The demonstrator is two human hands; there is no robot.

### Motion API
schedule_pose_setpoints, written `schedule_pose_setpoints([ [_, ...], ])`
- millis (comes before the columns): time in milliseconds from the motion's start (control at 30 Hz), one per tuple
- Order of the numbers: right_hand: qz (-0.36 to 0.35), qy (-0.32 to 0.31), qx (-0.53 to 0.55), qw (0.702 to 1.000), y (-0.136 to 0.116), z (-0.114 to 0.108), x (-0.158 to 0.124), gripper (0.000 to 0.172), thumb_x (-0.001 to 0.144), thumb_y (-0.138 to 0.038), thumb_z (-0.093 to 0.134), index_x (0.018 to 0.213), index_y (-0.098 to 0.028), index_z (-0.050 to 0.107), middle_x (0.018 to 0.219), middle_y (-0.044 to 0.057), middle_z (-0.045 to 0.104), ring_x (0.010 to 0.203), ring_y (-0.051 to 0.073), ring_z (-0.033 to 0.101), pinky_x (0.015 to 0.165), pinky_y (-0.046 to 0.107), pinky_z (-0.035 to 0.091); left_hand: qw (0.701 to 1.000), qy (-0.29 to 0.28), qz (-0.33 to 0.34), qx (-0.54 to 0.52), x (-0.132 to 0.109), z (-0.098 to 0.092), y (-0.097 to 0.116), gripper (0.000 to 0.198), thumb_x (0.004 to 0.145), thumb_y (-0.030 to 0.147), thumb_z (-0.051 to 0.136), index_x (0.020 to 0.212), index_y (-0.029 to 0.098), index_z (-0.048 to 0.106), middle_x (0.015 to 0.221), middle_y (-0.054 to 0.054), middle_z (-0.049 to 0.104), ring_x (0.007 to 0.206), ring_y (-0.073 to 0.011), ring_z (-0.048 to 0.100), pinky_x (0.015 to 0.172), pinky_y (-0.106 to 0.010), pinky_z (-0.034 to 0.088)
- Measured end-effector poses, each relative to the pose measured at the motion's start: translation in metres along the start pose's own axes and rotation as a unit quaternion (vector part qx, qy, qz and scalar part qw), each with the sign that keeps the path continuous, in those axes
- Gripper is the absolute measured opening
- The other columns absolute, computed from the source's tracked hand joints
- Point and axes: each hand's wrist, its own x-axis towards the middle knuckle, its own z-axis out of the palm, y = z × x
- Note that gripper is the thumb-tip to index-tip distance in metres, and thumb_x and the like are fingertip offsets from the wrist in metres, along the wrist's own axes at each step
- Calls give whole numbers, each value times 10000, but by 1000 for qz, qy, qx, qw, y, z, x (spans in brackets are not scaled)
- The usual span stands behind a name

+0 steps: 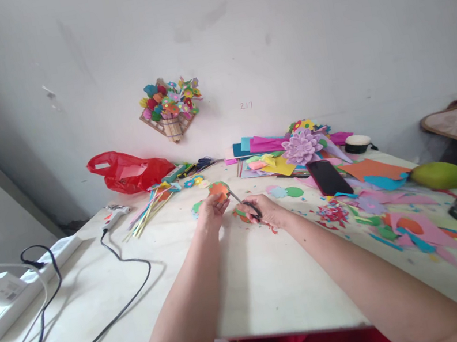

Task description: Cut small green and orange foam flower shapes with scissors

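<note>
L hand: fingers pinched shut on orange paper piece, held just above table, far-centre. R hand: closed round handles of scissors. Blades point up-left, tips at edge of the orange piece, close to L fingertips. Can't tell if blades are apart, too small. Green/red paper bits lie under R hand.

Around: paper scraps scattered to the R. Phone lies flat w/ purple paper flower behind it. Sticks bundled to the L. Glue gun beyond them, its cable looping across table & off the near edge.

Risks, my judgement:
- Blade tips v. near L fingers: a nick if grip slips.
- Piece is small & thin: could twist in the pinch, giving a ragged cut.
- Cable loop not far from L forearm: a snag could drag the glue gun.
</note>
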Motion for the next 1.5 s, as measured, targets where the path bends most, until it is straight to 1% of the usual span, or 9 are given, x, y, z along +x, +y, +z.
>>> schedule_pose_setpoints([
  [67,5,0,0,1000,-2,0,-2,256,695,-338,676,630,-163,500,407,-66,445,295,42,304,290,188,146,1000,-2,2,3,1,-1,0,120,664,10,558,728,102,600,624,-80,670,574,-188,677,584,-266,554],
  [200,11,-1,4,1000,-3,-1,-2,260,701,-343,672,623,-163,501,408,-64,442,300,45,318,291,183,164,1000,-12,0,3,2,-3,1,170,644,12,571,779,103,622,637,-86,681,593,-196,683,593,-270,557],
  [333,-1,-13,8,1000,1,-2,0,267,696,-362,671,630,-156,514,417,-58,451,310,46,327,294,179,176,1000,-14,1,4,2,-3,1,207,625,14,578,806,101,628,630,-82,680,595,-201,685,596,-273,559],
  [633,-12,-34,5,999,10,-7,7,278,688,-378,674,632,-150,525,430,-51,458,316,46,347,290,176,160,1000,-18,9,11,-1,-3,3,140,642,10,552,729,102,612,598,-74,661,606,-205,687,629,-282,562],
  [833,-20,-55,-8,998,19,-13,13,290,692,-406,682,698,-139,569,472,-44,495,313,46,365,271,179,126,1000,-17,1,11,0,-4,3,201,632,8,547,790,103,628,615,-82,670,616,-212,686,612,-291,562],
  [933,-20,-55,-15,998,22,-15,15,292,694,-407,688,716,-139,574,487,-48,496,312,42,370,266,174,123,1000,-21,0,13,0,-4,4,187,641,10,539,780,99,626,618,-88,673,606,-208,685,606,-283,560],
  [1067,-13,-55,-5,998,21,-14,15,286,698,-394,690,706,-136,565,477,-51,489,314,39,371,268,170,131,999,-26,3,19,-1,-5,5,155,645,14,526,746,89,618,618,-98,674,590,-201,681,598,-271,555],
  [1300,-11,-63,6,998,16,-12,13,278,710,-374,691,695,-128,561,451,-55,482,323,33,377,276,154,165,999,-44,4,25,3,-8,5,133,636,27,521,713,91,609,605,-97,674,609,-204,687,637,-280,561],
  [1500,-17,-61,-18,998,23,-16,16,287,722,-404,678,744,-138,571,504,-46,517,314,35,383,246,159,134,998,-55,-1,31,2,-8,3,168,611,18,556,742,109,608,608,-69,679,627,-206,692,686,-305,569],
])
